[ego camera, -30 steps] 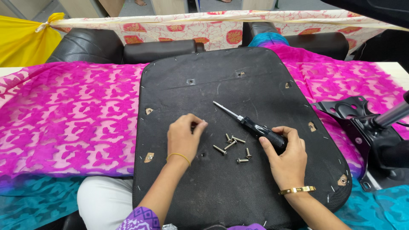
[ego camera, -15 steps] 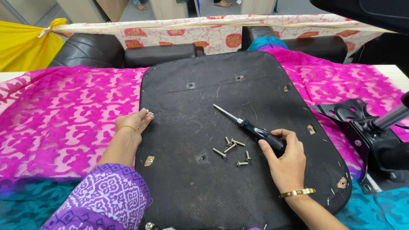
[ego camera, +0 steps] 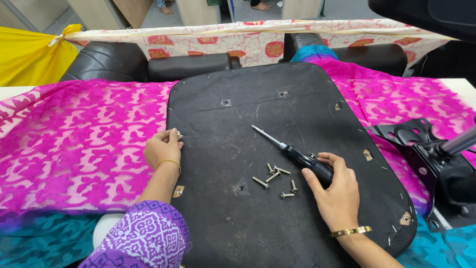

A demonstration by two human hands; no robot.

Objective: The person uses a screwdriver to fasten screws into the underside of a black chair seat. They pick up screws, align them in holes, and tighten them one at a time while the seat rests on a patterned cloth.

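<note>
A black chair seat base [ego camera: 277, 228] lies upside down in front of me, fabric underside up. My left hand [ego camera: 162, 147] rests at its left edge, fingertips pinched on a small screw [ego camera: 179, 134] at a hole there. My right hand [ego camera: 336, 191] grips the black handle of a screwdriver [ego camera: 292, 153], whose metal shaft points up and left across the base. Several loose silver screws [ego camera: 274, 178] lie on the base just left of my right hand.
A pink patterned cloth [ego camera: 74, 149] covers the table under the base. A black metal chair mechanism [ego camera: 436, 159] sits at the right. Black armrest pads [ego camera: 188, 67] lie behind the base, with a printed cloth and a yellow cloth [ego camera: 25, 54] beyond.
My left hand has left the loose screws and moved to the base's left edge, where it now holds a screw at a hole. My right hand stays on the screwdriver.
</note>
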